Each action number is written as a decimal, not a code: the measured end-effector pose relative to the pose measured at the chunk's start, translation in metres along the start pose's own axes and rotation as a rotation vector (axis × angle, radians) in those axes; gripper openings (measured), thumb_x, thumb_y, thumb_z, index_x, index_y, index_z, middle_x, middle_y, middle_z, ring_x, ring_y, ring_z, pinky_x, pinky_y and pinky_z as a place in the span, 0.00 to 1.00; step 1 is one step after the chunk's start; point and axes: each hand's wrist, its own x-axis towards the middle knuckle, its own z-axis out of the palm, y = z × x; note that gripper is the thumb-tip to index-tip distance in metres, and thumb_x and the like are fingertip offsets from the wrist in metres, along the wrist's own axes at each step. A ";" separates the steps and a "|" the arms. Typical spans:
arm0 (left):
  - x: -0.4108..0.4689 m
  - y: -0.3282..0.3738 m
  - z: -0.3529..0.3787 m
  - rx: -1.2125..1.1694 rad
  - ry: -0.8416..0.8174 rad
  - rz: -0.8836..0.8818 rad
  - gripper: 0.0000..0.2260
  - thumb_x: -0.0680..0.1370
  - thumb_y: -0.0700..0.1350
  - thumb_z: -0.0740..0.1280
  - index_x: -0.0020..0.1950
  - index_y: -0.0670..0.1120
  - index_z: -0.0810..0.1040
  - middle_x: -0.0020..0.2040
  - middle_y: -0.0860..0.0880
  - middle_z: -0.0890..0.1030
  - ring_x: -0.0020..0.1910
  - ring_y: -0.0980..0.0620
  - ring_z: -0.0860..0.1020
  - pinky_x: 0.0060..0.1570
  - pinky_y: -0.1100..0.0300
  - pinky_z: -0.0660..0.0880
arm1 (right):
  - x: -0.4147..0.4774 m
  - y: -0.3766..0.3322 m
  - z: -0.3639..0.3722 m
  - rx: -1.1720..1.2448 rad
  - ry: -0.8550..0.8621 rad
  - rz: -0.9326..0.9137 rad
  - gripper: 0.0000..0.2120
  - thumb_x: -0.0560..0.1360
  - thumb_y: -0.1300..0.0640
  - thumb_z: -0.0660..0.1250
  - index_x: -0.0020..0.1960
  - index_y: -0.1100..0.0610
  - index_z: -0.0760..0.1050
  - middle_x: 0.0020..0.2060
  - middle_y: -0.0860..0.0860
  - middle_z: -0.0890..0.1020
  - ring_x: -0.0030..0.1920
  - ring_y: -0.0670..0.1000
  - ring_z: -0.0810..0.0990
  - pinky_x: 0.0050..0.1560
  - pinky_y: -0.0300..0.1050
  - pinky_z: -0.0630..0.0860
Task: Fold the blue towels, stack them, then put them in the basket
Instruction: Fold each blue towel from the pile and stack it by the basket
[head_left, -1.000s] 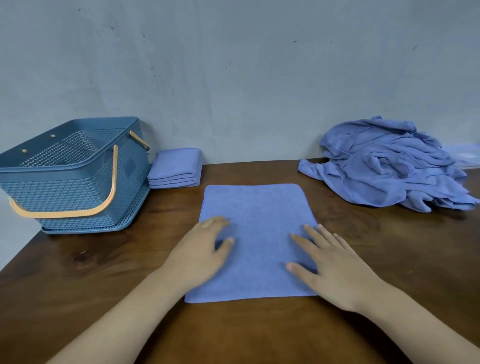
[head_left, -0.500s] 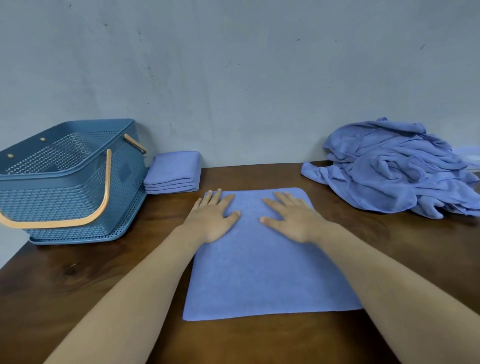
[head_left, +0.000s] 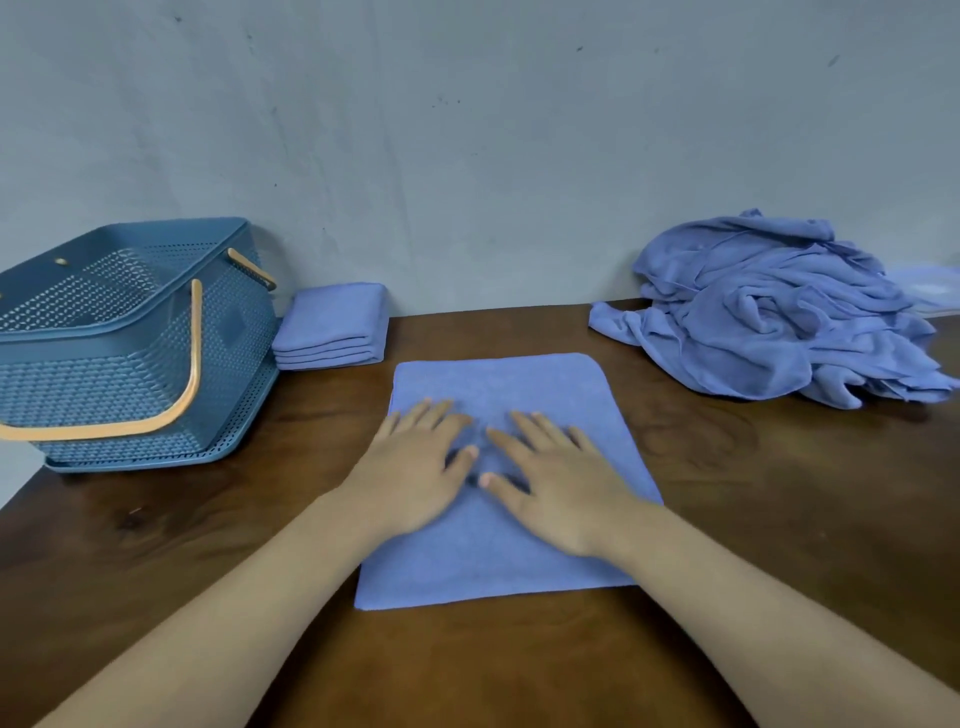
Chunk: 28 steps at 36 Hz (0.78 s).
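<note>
Palms lie flat at centre frame: left hand (head_left: 415, 467) and right hand (head_left: 558, 486), fingers straight and spread, press side by side on a blue towel (head_left: 498, 561) spread in a soft rectangle with rounded corners on the dark wooden table (head_left: 779, 545). At upper left sits a perforated blue plastic basket (head_left: 130, 358) with orange handles, a folded towel stack (head_left: 332, 327) just beside it. A crumpled towel heap (head_left: 779, 312) fills the upper right, partly cut off at the frame edge.

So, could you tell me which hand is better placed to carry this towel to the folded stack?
Probably the left hand: the folded stack lies on its side, by the basket; the right hand would have to cross over.
</note>
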 end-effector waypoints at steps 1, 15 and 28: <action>-0.009 0.005 0.002 -0.026 -0.034 0.017 0.25 0.87 0.61 0.53 0.84 0.58 0.60 0.87 0.54 0.53 0.86 0.51 0.47 0.83 0.49 0.45 | -0.009 -0.003 0.002 -0.012 -0.028 -0.019 0.37 0.82 0.27 0.44 0.86 0.40 0.45 0.86 0.44 0.42 0.85 0.49 0.39 0.83 0.59 0.42; -0.034 0.007 0.009 -0.024 -0.047 0.029 0.31 0.84 0.69 0.50 0.86 0.59 0.54 0.87 0.55 0.48 0.86 0.52 0.43 0.84 0.52 0.45 | -0.074 0.049 -0.012 -0.050 -0.025 0.141 0.40 0.78 0.21 0.39 0.84 0.36 0.39 0.85 0.45 0.38 0.83 0.48 0.32 0.84 0.56 0.38; -0.092 0.030 0.010 -0.022 0.055 0.256 0.30 0.83 0.72 0.54 0.82 0.61 0.64 0.83 0.63 0.60 0.82 0.62 0.55 0.82 0.55 0.55 | -0.100 0.032 -0.003 -0.084 0.030 -0.036 0.37 0.77 0.20 0.41 0.82 0.31 0.38 0.84 0.39 0.37 0.83 0.43 0.33 0.84 0.53 0.40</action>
